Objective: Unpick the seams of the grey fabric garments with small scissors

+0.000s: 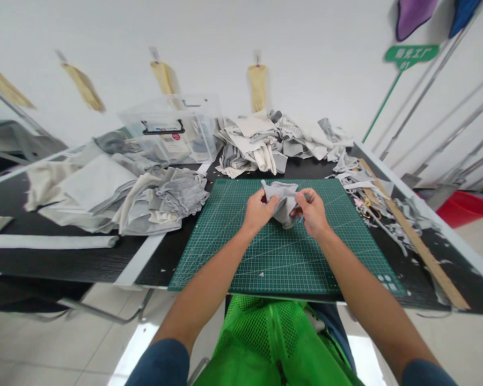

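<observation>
A crumpled piece of light grey fabric (284, 201) is held up between my two hands, just above the green cutting mat (241, 252). My left hand (261, 209) pinches its left side between thumb and fingers. On the opposite side, my right hand (312, 212) is closed on the cloth, thumb on top. A small bluish bit shows under the right fingers, too small to name. The fabric's lower part hangs down between the hands in a loose fold. A tiny white scrap (261, 274) lies on the mat near its front edge.
Fabric piles lie left (100, 182) and behind the mat (251, 142). A clear plastic box (165, 142) stands at the back left. To the right are a long wooden ruler (422, 246), fabric scraps (390, 228) and scissors (370, 212). A rolled white strip (52, 242) lies far left.
</observation>
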Available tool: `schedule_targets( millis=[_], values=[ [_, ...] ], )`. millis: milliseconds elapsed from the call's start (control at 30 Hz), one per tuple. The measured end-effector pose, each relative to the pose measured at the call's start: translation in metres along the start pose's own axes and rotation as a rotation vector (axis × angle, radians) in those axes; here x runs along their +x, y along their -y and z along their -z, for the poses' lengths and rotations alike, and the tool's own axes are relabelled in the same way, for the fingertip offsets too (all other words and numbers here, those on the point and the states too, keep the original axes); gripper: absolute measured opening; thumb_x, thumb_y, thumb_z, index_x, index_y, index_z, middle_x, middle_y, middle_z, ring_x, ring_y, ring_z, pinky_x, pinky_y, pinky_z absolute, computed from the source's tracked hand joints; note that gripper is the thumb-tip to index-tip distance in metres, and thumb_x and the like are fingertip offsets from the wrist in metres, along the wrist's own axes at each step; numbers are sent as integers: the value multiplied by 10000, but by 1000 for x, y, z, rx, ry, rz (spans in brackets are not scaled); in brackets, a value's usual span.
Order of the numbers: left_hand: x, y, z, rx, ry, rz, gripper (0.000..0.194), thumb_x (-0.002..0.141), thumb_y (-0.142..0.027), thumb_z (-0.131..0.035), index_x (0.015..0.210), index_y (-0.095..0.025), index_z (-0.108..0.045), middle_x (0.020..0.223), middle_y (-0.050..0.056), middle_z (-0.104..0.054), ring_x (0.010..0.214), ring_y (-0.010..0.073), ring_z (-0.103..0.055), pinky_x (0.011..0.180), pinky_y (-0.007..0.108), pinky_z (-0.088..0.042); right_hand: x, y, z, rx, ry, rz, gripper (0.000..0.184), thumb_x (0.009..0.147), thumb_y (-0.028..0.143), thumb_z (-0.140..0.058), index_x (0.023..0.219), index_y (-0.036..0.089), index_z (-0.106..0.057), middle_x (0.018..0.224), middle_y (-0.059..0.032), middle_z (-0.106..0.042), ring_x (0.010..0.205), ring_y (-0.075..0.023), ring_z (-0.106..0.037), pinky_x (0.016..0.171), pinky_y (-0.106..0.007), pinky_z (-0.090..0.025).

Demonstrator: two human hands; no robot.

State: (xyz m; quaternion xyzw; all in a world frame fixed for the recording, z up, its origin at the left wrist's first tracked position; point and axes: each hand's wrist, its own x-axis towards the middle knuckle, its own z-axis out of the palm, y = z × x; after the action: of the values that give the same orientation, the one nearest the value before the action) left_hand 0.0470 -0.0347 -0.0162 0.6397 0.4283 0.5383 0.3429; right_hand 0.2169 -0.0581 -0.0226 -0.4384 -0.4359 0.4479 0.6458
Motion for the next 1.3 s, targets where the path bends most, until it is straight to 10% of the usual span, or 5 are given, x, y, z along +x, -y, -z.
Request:
schedule_targets(
  millis=[400, 600, 767, 1300],
  values=[
    [15, 3, 7, -378, -158, 201, 123, 836, -323, -605, 874, -218, -554, 758, -21, -565, 660, 118, -520, 606, 231, -407, 11, 9, 27, -672, 42, 237, 205, 821, 315, -650, 679, 212, -754, 692, -11, -693, 656, -176, -558, 643, -313, -395],
    [3, -2, 0, -265, 13, 129, 285, 907, -496, -597, 842, -219, -590, 698, -24, -523, 632, 121, -461, 574, 242, -366, 1, 20, 12, -439, 77, 298, 336, 920, 504, -613, 1041, 247, -792, 922, -32, -747, 679, -168, -510, 664, -319, -403],
    [-3, -4, -3, -171, 119, 39, 408, 933, -533, -572, 727, -182, -593, 674, -12, -502, 640, 118, -433, 582, 252, -341, -11, 15, -4, -331, 256, 241, 344, 845, 565, -727, 878, 225, -765, 730, 9, -634, 638, -142, -457, 603, -283, -358],
    [-4, -6, -1, -194, 129, 109, 533, 874, -602, -610, 594, -186, -427, 581, -43, -355, 554, 84, -294, 518, 249, -232, -11, 5, -9, -43, 151, 60, 363, 797, 583, -777, 852, 228, -727, 595, 36, -516, 503, -106, -352, 458, -262, -261]
  ],
)
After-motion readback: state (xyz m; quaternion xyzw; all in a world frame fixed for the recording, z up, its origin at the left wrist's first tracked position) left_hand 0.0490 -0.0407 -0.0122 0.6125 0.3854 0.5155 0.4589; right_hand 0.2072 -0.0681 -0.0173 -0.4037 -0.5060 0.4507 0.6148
